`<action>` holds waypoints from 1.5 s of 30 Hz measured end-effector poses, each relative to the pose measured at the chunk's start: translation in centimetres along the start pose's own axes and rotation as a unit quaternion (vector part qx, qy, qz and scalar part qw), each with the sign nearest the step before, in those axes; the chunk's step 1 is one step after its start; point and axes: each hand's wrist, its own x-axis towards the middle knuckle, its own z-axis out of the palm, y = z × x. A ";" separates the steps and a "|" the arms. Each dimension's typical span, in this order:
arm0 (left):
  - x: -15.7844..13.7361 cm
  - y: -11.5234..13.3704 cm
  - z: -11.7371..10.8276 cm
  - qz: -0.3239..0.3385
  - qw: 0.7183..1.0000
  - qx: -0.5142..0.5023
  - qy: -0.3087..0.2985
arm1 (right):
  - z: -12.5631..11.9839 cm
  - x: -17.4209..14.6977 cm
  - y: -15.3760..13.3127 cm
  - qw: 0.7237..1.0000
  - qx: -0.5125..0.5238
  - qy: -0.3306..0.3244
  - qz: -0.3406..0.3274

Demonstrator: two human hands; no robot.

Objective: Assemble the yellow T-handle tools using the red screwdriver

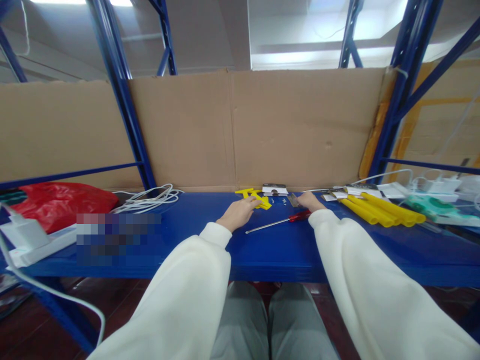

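Observation:
My left hand [240, 212] rests over yellow plastic pieces [265, 203], its fingers closed on one of them. One piece lying behind it has a T-shaped end. My right hand [311, 201] has its fingertips at a small flat metal plate [293, 201] and appears to pinch its edge. Just below that hand lies a screwdriver with a red handle [299, 216], its shaft pointing left. Several tiny metal bits [284, 202], too small to name, lie between the hands. Behind them is a black and white packet [275, 190].
Several yellow tubes [380, 212] lie on the blue tabletop [198, 250] at the right, near white packets [362, 190] and a green-and-white package [431, 207]. A red bag [71, 200], white cable [153, 199] and power strip [45, 247] are at left. Cardboard [285, 130] stands behind.

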 end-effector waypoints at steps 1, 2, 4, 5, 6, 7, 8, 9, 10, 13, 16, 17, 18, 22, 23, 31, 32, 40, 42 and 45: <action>0.0 0.0 0.0 0.000 1.000 -0.004 0.002 | 0.2 0.1 -0.1 1.000 0.000 -0.011 0.008; 0.0 0.0 0.1 0.000 1.000 -0.007 0.005 | 0.3 0.2 -0.2 1.000 -0.004 -0.018 0.021; 0.1 -0.1 0.1 0.004 1.000 -0.010 0.007 | 0.3 0.2 -0.6 0.999 -0.019 -0.019 0.043; 0.1 0.0 0.1 0.007 1.000 -0.009 0.006 | 0.3 0.1 -0.8 0.998 -0.027 -0.016 0.050; 0.1 0.0 0.1 0.009 1.000 -0.008 0.005 | 0.2 0.0 -1.0 0.998 -0.034 -0.017 0.059; 0.1 0.0 0.1 0.010 1.000 -0.005 0.004 | 0.1 -0.1 -1.2 0.997 -0.039 -0.022 0.066; 0.0 0.1 0.0 0.010 1.000 -0.002 0.002 | 0.0 -0.3 -1.4 0.996 -0.044 -0.029 0.071; 0.0 0.2 0.0 0.008 1.000 0.001 -0.001 | -0.2 -0.4 -1.5 0.996 -0.048 -0.036 0.071; 0.0 0.3 -0.1 0.005 1.000 0.003 -0.003 | -0.3 -0.6 -1.7 0.995 -0.052 -0.042 0.070; 0.0 0.5 -0.2 -0.003 1.000 0.002 -0.006 | -0.7 -1.2 -2.1 0.994 -0.071 -0.062 0.057; 0.0 0.5 -0.2 -0.001 1.000 0.003 -0.008 | -1.0 -1.6 -2.4 0.991 -0.095 -0.076 0.052; 0.0 0.5 -0.2 0.000 1.000 0.004 -0.009 | -1.0 -1.7 -2.4 0.991 -0.100 -0.078 0.051; 0.0 0.5 -0.2 0.000 1.000 0.004 -0.009 | -1.1 -1.8 -2.5 0.990 -0.104 -0.076 0.049; 0.0 0.4 -0.2 -0.002 1.000 -0.008 -0.004 | -1.3 -2.2 -2.8 0.990 -0.118 -0.068 0.030; 0.0 0.5 -0.2 -0.002 1.000 -0.012 -0.003 | -1.4 -2.3 -2.9 0.990 -0.121 -0.071 0.024; -0.1 0.6 -0.4 -0.005 1.000 -0.018 -0.004 | -2.4 -2.9 -3.5 0.982 -0.144 -0.124 0.007; -0.1 0.6 -0.4 -0.003 1.000 -0.017 -0.004 | -2.4 -3.0 -3.6 0.981 -0.145 -0.127 0.005; 0.0 0.6 -0.3 -0.006 1.000 -0.012 -0.006 | -2.7 -3.5 -3.9 0.978 -0.160 -0.133 -0.003; 0.0 0.5 -0.3 0.000 1.000 -0.002 -0.003 | -2.8 -3.6 -3.9 0.977 -0.164 -0.134 -0.006; 0.0 0.5 -0.3 0.002 1.000 0.013 -0.005 | -2.7 -3.7 -3.9 0.977 -0.163 -0.138 -0.010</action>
